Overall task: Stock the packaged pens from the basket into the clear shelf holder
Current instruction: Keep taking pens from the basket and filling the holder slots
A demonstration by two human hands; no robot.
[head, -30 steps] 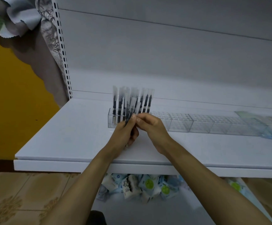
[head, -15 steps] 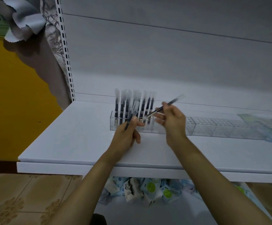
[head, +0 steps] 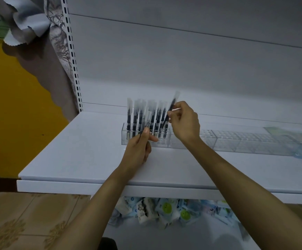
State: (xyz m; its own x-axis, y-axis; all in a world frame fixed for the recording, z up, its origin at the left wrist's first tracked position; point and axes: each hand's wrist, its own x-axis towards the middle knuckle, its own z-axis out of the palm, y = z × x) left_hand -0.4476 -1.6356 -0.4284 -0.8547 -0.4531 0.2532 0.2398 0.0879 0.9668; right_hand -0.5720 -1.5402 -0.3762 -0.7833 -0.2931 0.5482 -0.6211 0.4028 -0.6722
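Middle of the frame: the right hand (head: 185, 123) pinches one pen (head: 172, 105) between thumb and fingertips. The pen tilts, its top toward the upper right and its lower end down among the row of pens (head: 129, 114) that stands in the left end of the holder (head: 236, 141). Whether its tip is already in a slot cannot be told.

Just below and left, the left hand (head: 136, 150) grips the spare pens (head: 145, 123) between thumb and curled fingers, in front of the holder's left end and overlapping the row.

The pens blur together, so their count is unclear, and the spare ones are hard to separate from the standing ones behind them. The right hand hides the holder's slots beside the row. The holder runs on to the right edge of the frame, where it smears into pale, unreadable shapes.

Both forearms rise from the bottom edge over the front lip of the shelf (head: 74, 150). The right wrist is raised and bent, back of the hand toward the camera; the left hand sits lower, thumb uppermost. Under the shelf lie packets (head: 166, 208), partly hidden by the arms.
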